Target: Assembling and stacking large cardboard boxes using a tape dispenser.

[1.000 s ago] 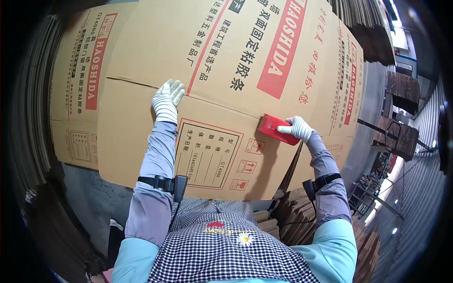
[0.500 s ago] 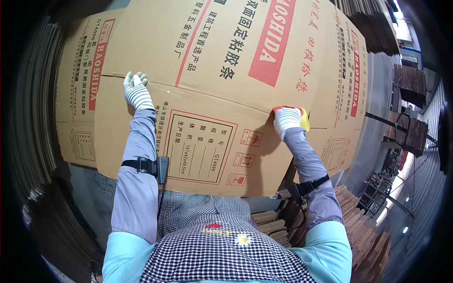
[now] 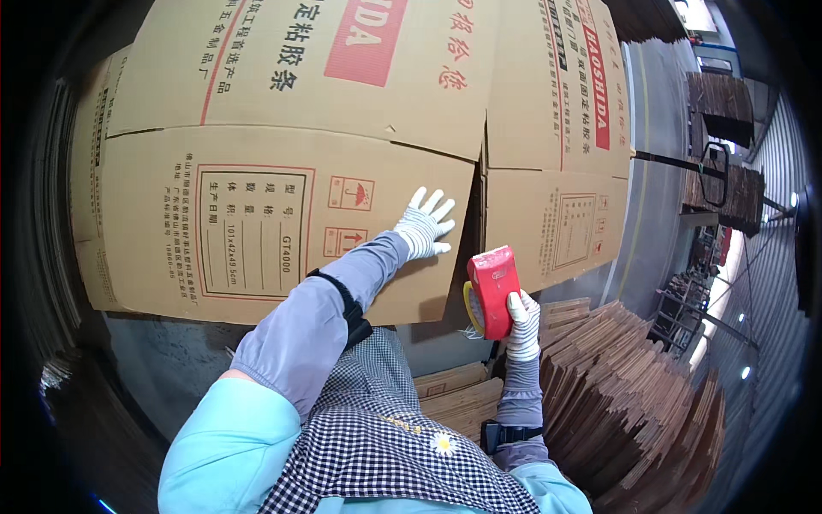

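My left hand (image 3: 424,226), in a striped white glove, lies with fingers spread on the flap of a large printed cardboard box (image 3: 385,295), close to the flap's right edge. In my gloved right hand (image 3: 524,325) is a red tape dispenser (image 3: 494,287) with a yellow part on its left side, held in front of the box. A dark gap separates this flap from a second printed cardboard panel (image 3: 522,206) on the right. My right thumb shows on the dispenser's face; its other fingers are mostly hidden.
Stacked flat cardboard (image 3: 625,385) stands at my right, with more brown sheets (image 3: 462,390) near my apron. Another cardboard stack (image 3: 723,184) is farther off at the right. A dark metal bar (image 3: 676,161) juts out beyond the box.
My left hand has moved right across the box onto the flap's right side. My right hand has drawn back toward me with the tape dispenser. The box appears farther left in view.
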A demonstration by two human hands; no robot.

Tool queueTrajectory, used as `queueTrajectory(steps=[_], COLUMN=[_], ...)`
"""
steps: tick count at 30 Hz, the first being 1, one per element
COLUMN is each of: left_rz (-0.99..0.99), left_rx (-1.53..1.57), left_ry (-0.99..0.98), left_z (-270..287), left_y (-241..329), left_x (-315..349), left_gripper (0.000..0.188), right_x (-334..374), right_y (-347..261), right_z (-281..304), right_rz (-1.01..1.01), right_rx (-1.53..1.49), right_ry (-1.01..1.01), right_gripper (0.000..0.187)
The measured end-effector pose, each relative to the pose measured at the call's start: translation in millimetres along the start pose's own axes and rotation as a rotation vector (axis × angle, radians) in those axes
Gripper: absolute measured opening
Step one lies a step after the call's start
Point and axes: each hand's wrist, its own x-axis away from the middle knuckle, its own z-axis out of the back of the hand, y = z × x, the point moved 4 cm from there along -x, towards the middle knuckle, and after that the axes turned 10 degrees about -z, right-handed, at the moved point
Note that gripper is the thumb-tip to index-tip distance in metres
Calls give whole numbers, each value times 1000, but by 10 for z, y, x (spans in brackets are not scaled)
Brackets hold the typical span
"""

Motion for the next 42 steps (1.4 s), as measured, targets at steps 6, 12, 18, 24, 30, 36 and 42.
queueTrajectory(steps=[6,12,18,24,30,36,42], left_rz=[-228,-156,61,309,1337,1548,1509], left_rx=[2309,2065,2446,1893,1164,-144,1781], left_ry=[303,584,754,1100,1992,1259,1840], left_z=[156,209,261,-330,-1101,-1262,-1924], left_y=[919,934,786,558,11,-458,-927], left_x=[163,623,1187,1981,3952,4742,4622], left_gripper=[88,57,45,37,27,49,66], right_x=[-8,-55,-77,185,213,430,497], right_y=[-64,-233,-231,-167,529,1037,1121], right_z=[194,-88,-591,-1406,-1812,-2569,-2615], right_rz=[47,393,382,384,514,522,455], right_rx=[157,441,471,941,1572,1596,1586], right_ry=[-145,-309,-490,-695,-592,-496,-410], right_gripper=[32,33,37,39,65,65,65])
